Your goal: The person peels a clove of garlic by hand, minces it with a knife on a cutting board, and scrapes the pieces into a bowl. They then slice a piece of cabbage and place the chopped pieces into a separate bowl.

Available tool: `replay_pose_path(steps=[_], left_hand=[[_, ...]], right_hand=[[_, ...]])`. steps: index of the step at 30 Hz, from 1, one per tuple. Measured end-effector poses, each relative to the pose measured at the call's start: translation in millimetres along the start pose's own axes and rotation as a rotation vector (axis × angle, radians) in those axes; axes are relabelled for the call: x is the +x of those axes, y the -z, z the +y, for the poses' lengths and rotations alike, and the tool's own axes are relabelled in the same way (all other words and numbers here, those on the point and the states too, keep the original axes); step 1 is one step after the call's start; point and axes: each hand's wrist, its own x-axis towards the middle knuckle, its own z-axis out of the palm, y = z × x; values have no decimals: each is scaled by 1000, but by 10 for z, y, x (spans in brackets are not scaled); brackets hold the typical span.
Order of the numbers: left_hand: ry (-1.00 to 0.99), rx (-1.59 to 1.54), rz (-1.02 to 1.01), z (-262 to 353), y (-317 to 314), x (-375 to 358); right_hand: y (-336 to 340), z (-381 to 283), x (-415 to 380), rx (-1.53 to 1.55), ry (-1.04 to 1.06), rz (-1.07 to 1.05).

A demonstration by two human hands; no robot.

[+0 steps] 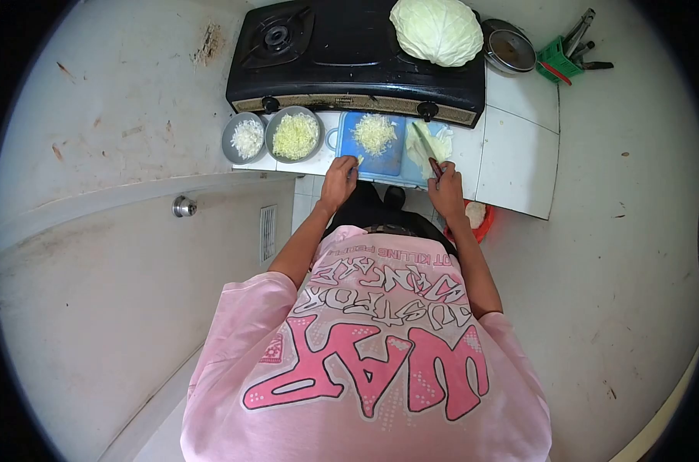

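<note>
My right hand [446, 191] is closed round the dark handle of a knife [424, 142]. Its blade points away from me, over pale cabbage leaves [442, 144] at the right side of the blue cutting board [380, 164]. A heap of finely chopped cabbage [375, 134] lies on the board's left half. My left hand [339, 182] is at the board's near left corner, its fingers pinched on a small pale cabbage piece [359, 160]. Left of the board, one grey bowl [318, 138] holds chopped yellow-green cabbage, and another grey bowl [226, 145] holds chopped white pieces.
Behind the board stands a black two-burner gas stove [349, 69] with a whole cabbage [439, 31] on its right side. A metal strainer [511, 48] and a green basket [553, 60] of utensils are at the back right. Below the white-tiled counter [519, 162] sits a red basin [484, 225].
</note>
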Motion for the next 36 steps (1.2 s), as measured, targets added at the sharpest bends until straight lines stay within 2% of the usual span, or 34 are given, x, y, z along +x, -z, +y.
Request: replay_pose_path(steps=[4,8,11,14,17,20,23,29,32,36], left_hand=[[-49,42,2,44,22,-17],[20,29,8,84,-25,25],[10,0,36,180,-34,43],[-30,-23,45,61,-89,112],[-31,109,4,41,-100,124],[-33,146,105,65,-177,76],[-28,243,46,87,-182,81],[-46,238,21,89,-191,73],[-136,47,-42,46,-187,0],[31,5,-12,42,-121,0]], right_hand=[[-46,12,-65,36,-22,33],[-92,125,-153,66,52,46],[-15,0,-235,151,-3,-18],[25,-51,-258,250,96,-97],[84,-199,-214,231,100,-228],[70,-270,-131,229,166,-321],[93,-339,-75,205,172,-404],[36,-330,-34,186,183,-415],[46,-349,-21,203,160,-428],[52,-373,-2,198,156,-424]])
